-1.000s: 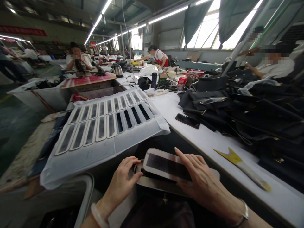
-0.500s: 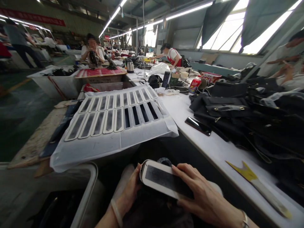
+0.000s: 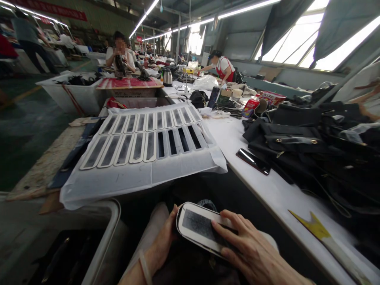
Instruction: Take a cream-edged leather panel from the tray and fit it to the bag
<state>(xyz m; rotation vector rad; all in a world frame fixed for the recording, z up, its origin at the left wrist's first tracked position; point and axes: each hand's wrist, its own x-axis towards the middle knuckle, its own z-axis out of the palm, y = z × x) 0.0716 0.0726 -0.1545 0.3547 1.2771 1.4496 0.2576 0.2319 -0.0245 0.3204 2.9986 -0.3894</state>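
Note:
An oblong panel [image 3: 197,221] with rounded corners, a pale border and a dark middle lies tilted above my lap. Dark material sits beneath it, its form mostly hidden. My left hand [image 3: 164,237] grips the left end, fingertips at the rim and the rest of the fingers hidden underneath. Over the right end is my right hand [image 3: 243,241], its fingers bent across the face and edges, with one fingertip pressing on the dark middle. Similar pale-bordered strips [image 3: 138,148] lie in two rows on a white-covered board [image 3: 142,180] beyond my hands.
A phone [image 3: 253,161] and a yellow-ended tool [image 3: 319,229] lie on the white table [image 3: 267,194] at right. Black bags [image 3: 293,134] are heaped behind them. A pale bin [image 3: 114,213] with dark pieces stands at lower left. Several people work farther back.
My right hand's fingers have shifted on the panel, one fingertip now on its dark middle. My left hand keeps its grip. The view has tilted slightly.

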